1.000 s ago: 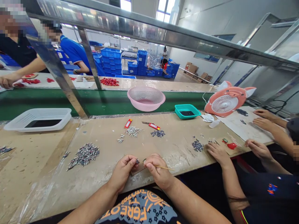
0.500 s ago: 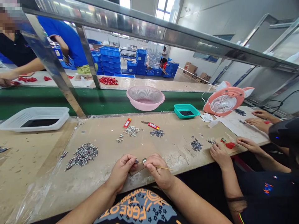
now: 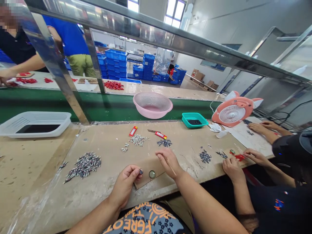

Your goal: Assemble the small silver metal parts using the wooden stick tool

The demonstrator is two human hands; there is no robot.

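Observation:
My left hand [image 3: 126, 182] is closed, its thumb and forefinger pinching a small dark grey piece [image 3: 141, 171]. Just right of it a bottle cap [image 3: 152, 174] lies hollow side up on a brown board [image 3: 142, 182] at the table's near edge. My right hand [image 3: 168, 161] is closed around a thin wooden stick [image 3: 172, 168], most of which the hand covers. Its fingertips are close to a small pile of dark grey pieces [image 3: 164, 143]. A heap of pale pieces [image 3: 138, 140] lies to the left of that pile.
A larger heap of grey-and-white pieces [image 3: 84, 165] is at left. Behind stand a white basket [image 3: 60, 121], pink colander [image 3: 153, 112], green basket [image 3: 195, 124] and pig-shaped fan [image 3: 232, 113]. A cutter blade [image 3: 151, 131] lies by red packets [image 3: 133, 131]. Co-workers' hands [image 3: 232, 167] work at right.
My right hand has moved forward from the bottle cap toward the small dark pile, taking the stick with it. My left hand stays nearly in place with its dark piece.

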